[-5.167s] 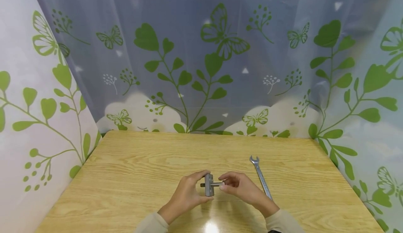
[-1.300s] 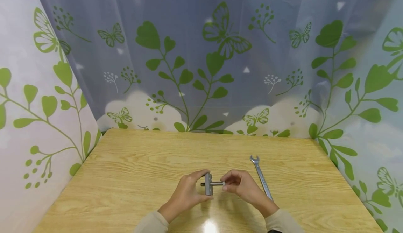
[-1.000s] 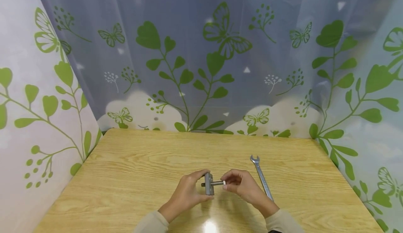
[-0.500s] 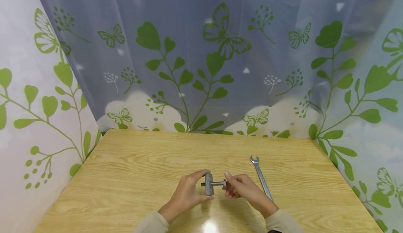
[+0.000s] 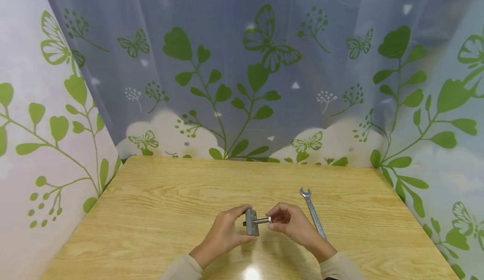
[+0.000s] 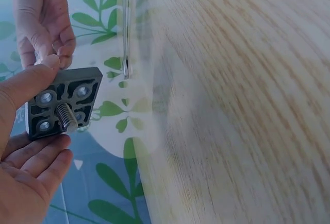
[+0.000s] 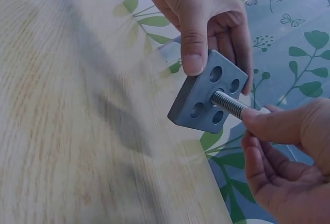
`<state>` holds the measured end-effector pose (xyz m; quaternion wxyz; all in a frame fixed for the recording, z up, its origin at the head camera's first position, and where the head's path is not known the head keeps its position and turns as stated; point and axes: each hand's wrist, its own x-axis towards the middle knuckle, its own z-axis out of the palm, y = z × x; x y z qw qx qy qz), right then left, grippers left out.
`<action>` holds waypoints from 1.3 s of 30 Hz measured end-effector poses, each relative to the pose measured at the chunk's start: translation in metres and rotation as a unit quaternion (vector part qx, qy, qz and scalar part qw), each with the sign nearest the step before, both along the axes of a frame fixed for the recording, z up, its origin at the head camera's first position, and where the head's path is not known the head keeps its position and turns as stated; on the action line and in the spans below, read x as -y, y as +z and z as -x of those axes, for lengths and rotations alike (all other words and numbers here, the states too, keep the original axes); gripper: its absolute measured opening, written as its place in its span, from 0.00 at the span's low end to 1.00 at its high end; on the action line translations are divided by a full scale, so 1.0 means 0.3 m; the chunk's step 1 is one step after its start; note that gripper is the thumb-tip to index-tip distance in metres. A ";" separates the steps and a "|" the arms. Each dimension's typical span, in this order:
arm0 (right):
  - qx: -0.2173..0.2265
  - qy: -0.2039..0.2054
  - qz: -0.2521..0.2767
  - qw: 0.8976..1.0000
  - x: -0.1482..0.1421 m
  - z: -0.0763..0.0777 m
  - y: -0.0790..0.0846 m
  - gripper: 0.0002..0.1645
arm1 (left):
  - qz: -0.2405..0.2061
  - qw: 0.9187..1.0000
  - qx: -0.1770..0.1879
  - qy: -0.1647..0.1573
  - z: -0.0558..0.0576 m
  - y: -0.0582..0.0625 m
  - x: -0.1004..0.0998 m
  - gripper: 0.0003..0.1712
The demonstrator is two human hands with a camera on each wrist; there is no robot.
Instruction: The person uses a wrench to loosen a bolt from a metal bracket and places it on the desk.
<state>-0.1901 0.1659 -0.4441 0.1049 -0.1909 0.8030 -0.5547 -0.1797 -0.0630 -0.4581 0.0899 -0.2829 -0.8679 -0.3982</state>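
My left hand grips a square grey metal plate by two opposite edges, thumb on one side and fingers on the other. The plate has several round holes around a central one. Through that centre runs a threaded bolt, its end poking out of the ribbed back face in the left wrist view. At the bolt's head, my right hand pinches with thumb and fingertips. Both hands hold the parts above the table. In the right wrist view the fingers partly hide the bolt head.
An open-ended wrench lies on the wood-grain table, just beyond my right hand. Curtains with a leaf and butterfly print stand behind the table and along both sides.
My right hand's thumb and fingers have shifted around the bolt head, the thumb rising half a second ago and now lower again. The left hand keeps its hold; the plate tilts slightly. The wrench stays put.
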 end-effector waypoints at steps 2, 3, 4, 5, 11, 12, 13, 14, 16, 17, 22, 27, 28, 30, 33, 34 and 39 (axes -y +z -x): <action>-0.008 0.004 0.001 1.000 0.000 0.001 0.002 0.11 | 0.001 1.000 0.003 0.001 0.001 0.001 -0.001 0.41; -0.010 0.006 0.001 1.000 0.001 0.002 0.003 0.11 | 0.001 1.000 0.006 0.001 0.001 0.001 -0.001 0.41; -0.010 0.008 0.002 1.000 0.001 0.003 0.003 0.10 | 0.002 1.000 0.008 0.000 0.001 0.001 -0.002 0.41; -0.010 0.009 0.002 1.000 0.001 0.004 0.003 0.10 | 0.004 1.000 0.010 0.000 0.002 0.001 -0.002 0.41; -0.010 0.011 0.000 1.000 -0.001 0.006 -0.001 0.10 | 0.008 1.000 0.013 0.001 0.002 0.003 -0.003 0.40; -0.009 0.011 -0.001 1.000 -0.001 0.006 -0.001 0.10 | 0.009 1.000 0.012 0.002 0.001 0.003 -0.003 0.40; -0.008 0.010 -0.003 1.000 -0.002 0.006 -0.001 0.11 | 0.010 1.000 0.011 0.004 0.001 0.003 -0.002 0.40; -0.004 0.008 -0.007 1.000 -0.003 0.005 0.000 0.12 | 0.010 1.000 0.011 0.005 0.000 0.002 -0.002 0.40; 0.009 0.006 -0.018 1.000 -0.006 0.005 0.001 0.16 | 0.011 1.000 0.011 0.006 -0.001 0.001 -0.001 0.40; 0.021 0.007 -0.023 1.000 -0.008 0.005 0.001 0.18 | 0.011 1.000 0.012 0.007 -0.001 0.000 0.000 0.40; 0.098 0.011 -0.025 0.995 -0.010 0.005 -0.003 0.29 | 0.009 1.000 0.004 0.006 -0.001 -0.006 -0.002 0.40; 0.143 -0.008 -0.013 0.990 0.000 0.004 -0.007 0.37 | 0.014 1.000 -0.018 0.005 -0.001 -0.010 -0.006 0.41; 0.146 -0.014 -0.015 0.989 0.002 0.004 -0.006 0.37 | 0.016 1.000 -0.021 0.005 -0.001 -0.011 -0.007 0.41; 0.147 -0.019 -0.022 0.989 0.002 0.004 -0.006 0.36 | 0.019 1.000 -0.023 0.004 0.000 -0.010 -0.007 0.41; 0.140 -0.018 -0.031 0.989 0.000 0.005 -0.001 0.32 | 0.023 1.000 -0.020 0.003 -0.001 -0.011 -0.006 0.41; 0.133 -0.015 -0.031 0.991 -0.003 0.005 0.001 0.30 | 0.024 1.000 -0.018 0.002 -0.001 -0.012 -0.006 0.41; 0.081 0.001 -0.022 0.996 -0.012 0.006 0.006 0.16 | 0.025 1.000 -0.015 -0.002 -0.001 -0.014 -0.004 0.41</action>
